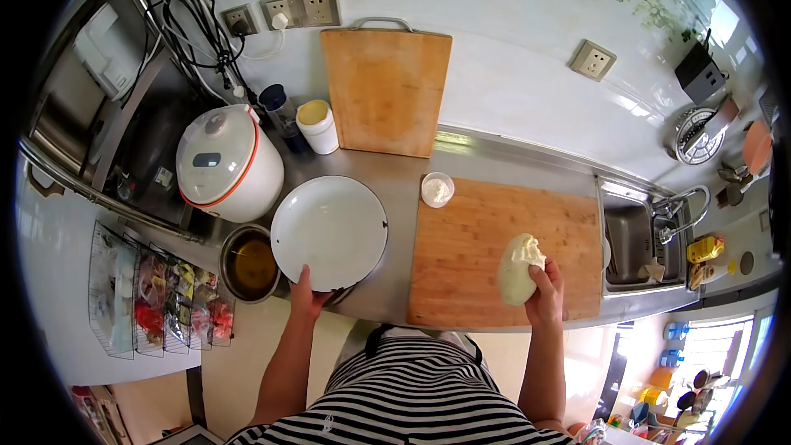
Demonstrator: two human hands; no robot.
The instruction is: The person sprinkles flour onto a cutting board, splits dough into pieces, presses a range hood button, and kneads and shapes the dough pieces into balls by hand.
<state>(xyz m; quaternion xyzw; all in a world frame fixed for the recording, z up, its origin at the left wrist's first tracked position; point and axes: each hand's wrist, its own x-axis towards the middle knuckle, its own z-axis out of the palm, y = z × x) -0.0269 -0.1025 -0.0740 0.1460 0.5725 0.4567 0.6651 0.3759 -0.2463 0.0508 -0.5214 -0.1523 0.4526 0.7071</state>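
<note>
My left hand (pixel 308 297) grips the near rim of a wide white enamel dish (pixel 329 227) with dark chips along its edge. The thumb lies over the rim, and the other fingers are mostly hidden beneath it. My right hand (pixel 545 292) is closed around a pale, rounded lump of dough (pixel 517 272) with a rough, creamy upper end, held over the right part of a wooden cutting board (pixel 470 255). A small white bowl of white powder (pixel 437 189) rests at the board's far left corner.
Left of the dish are a metal pot of brownish liquid (pixel 250 264) and a white rice cooker (pixel 227 161). A second board (pixel 387 91) leans on the wall beside a white canister (pixel 318 126) and a dark bottle (pixel 282 115). A sink (pixel 630 231) lies right.
</note>
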